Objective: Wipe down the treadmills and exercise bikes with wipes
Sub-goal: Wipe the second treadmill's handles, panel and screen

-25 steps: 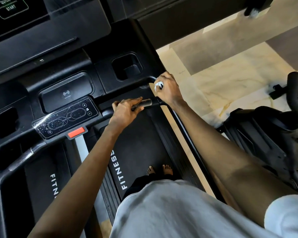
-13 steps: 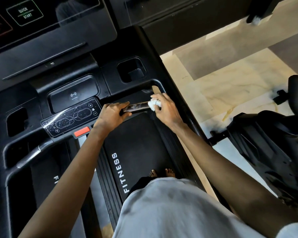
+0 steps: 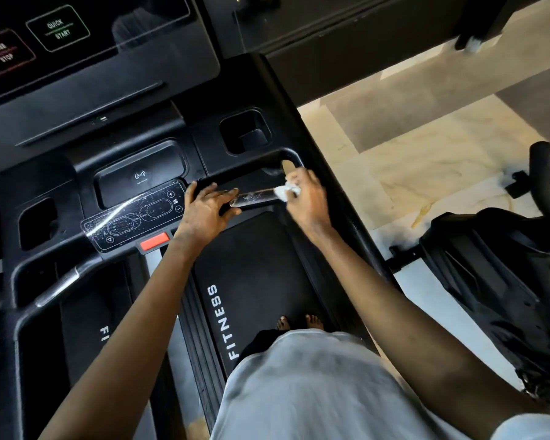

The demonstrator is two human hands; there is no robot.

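- Head view: a person stands barefoot on the belt point(image 3: 254, 265) of a black treadmill point(image 3: 261, 84), leaning in over its front handlebar point(image 3: 254, 198).
- The right hand point(image 3: 308, 201) has its fingers bunched round a crumpled white wipe point(image 3: 286, 192) and presses it onto the right end of the handlebar's shiny metal grip section.
- The left hand point(image 3: 208, 211) is wrapped over the black part of the same bar, just beside the metal section, fingers curled round it as if to brace.
- The step in hand looks to be rubbing down the handlebar grip; streaks or droplets show on the metal.
- The control panel point(image 3: 134, 214) beside the left hand shows smears under the glare, so I'd guess it hasn't been wiped yet.
- The next move probably calls for dragging the wipe along the bar towards the left hand, which would have to let go and make room.
- An exercise bike point(image 3: 505, 281) stands to the right on the pale floor, well apart from both hands and untouched.
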